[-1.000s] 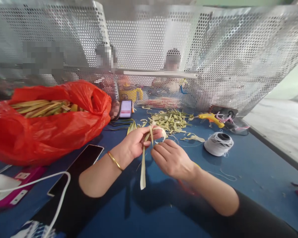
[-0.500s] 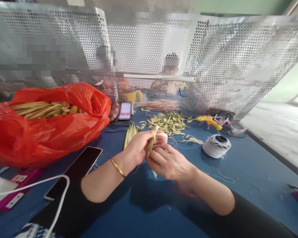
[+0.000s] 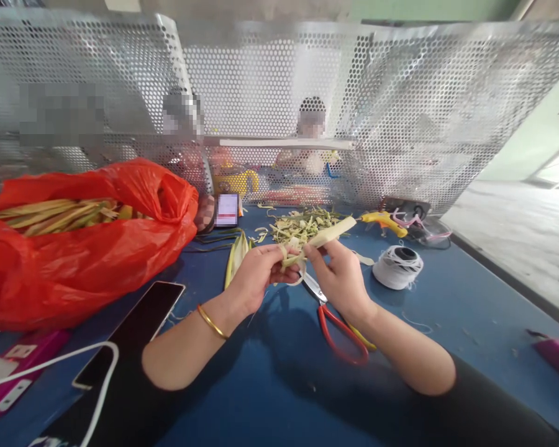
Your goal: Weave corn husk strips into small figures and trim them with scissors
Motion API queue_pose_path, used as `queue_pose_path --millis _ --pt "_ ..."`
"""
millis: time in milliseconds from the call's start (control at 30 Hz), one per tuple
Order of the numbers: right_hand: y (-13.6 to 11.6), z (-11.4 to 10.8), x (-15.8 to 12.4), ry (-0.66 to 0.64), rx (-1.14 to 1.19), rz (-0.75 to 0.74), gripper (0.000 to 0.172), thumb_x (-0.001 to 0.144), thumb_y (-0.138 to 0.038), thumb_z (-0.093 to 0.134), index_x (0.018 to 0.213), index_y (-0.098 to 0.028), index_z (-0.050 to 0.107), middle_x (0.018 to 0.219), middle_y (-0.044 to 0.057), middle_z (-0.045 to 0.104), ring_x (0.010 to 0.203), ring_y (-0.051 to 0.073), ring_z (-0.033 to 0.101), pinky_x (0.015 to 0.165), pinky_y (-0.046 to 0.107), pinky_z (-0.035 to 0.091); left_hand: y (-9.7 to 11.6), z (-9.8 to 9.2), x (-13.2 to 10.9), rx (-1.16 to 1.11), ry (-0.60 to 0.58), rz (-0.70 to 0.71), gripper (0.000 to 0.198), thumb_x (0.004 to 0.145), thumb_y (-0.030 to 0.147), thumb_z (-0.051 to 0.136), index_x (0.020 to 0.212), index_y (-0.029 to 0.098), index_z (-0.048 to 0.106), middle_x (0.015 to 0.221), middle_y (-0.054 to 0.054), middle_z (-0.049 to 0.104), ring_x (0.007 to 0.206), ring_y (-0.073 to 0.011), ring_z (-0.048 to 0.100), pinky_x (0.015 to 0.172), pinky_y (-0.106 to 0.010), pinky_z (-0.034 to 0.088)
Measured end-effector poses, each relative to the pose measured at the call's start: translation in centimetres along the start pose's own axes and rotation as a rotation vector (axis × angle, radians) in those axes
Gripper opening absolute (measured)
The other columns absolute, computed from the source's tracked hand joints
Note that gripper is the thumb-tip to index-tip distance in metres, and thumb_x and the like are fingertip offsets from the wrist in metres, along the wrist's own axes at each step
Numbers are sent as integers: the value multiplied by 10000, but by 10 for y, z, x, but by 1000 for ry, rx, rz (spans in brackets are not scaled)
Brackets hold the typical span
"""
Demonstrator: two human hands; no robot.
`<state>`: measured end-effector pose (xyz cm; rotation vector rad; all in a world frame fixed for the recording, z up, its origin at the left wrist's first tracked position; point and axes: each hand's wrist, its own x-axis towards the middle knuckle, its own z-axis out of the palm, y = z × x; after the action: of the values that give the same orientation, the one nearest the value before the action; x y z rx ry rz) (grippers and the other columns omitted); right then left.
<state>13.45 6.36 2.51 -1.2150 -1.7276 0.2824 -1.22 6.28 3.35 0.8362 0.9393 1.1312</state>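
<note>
My left hand (image 3: 259, 271) is closed on a small bundle of folded pale leaf strips (image 3: 289, 257), fingers curled under it. Between the thumb and fingers of my right hand (image 3: 340, 276) is a pale green leaf strip (image 3: 333, 232), whose broad end points up and to the right. The strip's other end runs to the bundle in my left hand. Red-handled scissors (image 3: 328, 326) lie on the table below my right hand, partly covered by it. Behind both hands spreads a heap of leaf scraps (image 3: 302, 225).
A red plastic bag (image 3: 97, 267) of dried leaves stands at left, beside a phone (image 3: 144, 320) and a purple power strip (image 3: 32, 354). To the right are a white thread spool (image 3: 397, 268) and a yellow glue gun (image 3: 384, 221). A perforated metal screen (image 3: 261, 81) closes off the back, with people behind it.
My right hand has moved up and right from the left hand, drawing the leaf strip out to the side. The scissors now show below it. The view has shifted slightly.
</note>
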Motion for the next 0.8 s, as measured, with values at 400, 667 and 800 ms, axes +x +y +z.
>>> queue_pose_path --millis 400,667,800 --pt "8 9 3 -75 151 207 229 859 -371 483 692 -214 477 548 -25 558 494 128 502 477 231 340 -2 1 1 71 -14 -24 178 826 135 509 785 98 678 564 -46 642 465 -120 605 496 -225 522" --pt "7 13 3 -63 192 285 266 826 -416 509 665 -205 508 519 -37 541 467 111 478 445 218 325 -4 1 3 59 54 45 139 790 176 585 778 109 707 657 -45 653 499 -112 613 440 -202 500" --pt "6 14 4 -71 275 389 287 799 -443 521 637 -208 498 479 -37 533 428 124 512 413 220 347 -5 -1 3 42 47 47 156 778 161 573 791 108 720 652 -38 650 489 -115 618 403 -195 476"
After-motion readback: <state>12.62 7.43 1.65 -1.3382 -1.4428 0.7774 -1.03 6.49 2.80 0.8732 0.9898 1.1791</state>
